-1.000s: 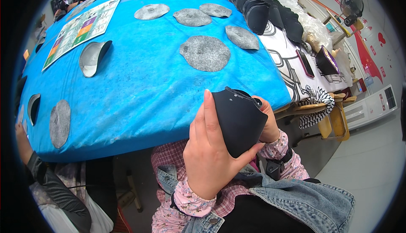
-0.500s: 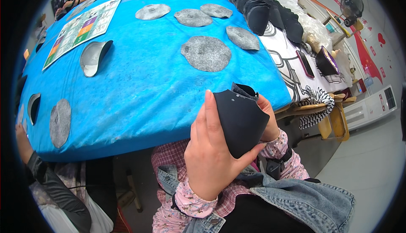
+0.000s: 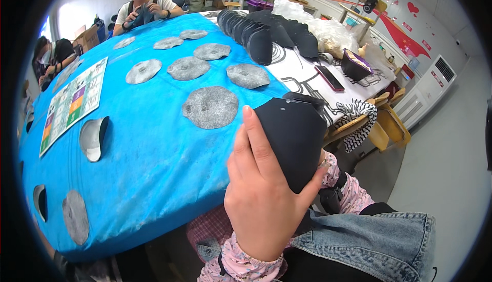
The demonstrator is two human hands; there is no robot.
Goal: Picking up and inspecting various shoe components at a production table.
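In the head view, the black curved piece [image 3: 292, 143] is near three o'clock from centre. The left hand [image 3: 262, 190] clasps it between fingers and thumb; the right hand [image 3: 323, 155] hides mostly, its grip I cannot tell. It seems light, springy, smooth; best held by both sides.

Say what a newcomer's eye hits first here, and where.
Probably the smooth, curved black piece right of centre, in the grip of the left hand. Next, the bright blue table cover spreading across the left and middle, dotted with rounded grey pieces. Then the row of overlapping black pieces at the upper middle, on a black-and-white patterned cloth.
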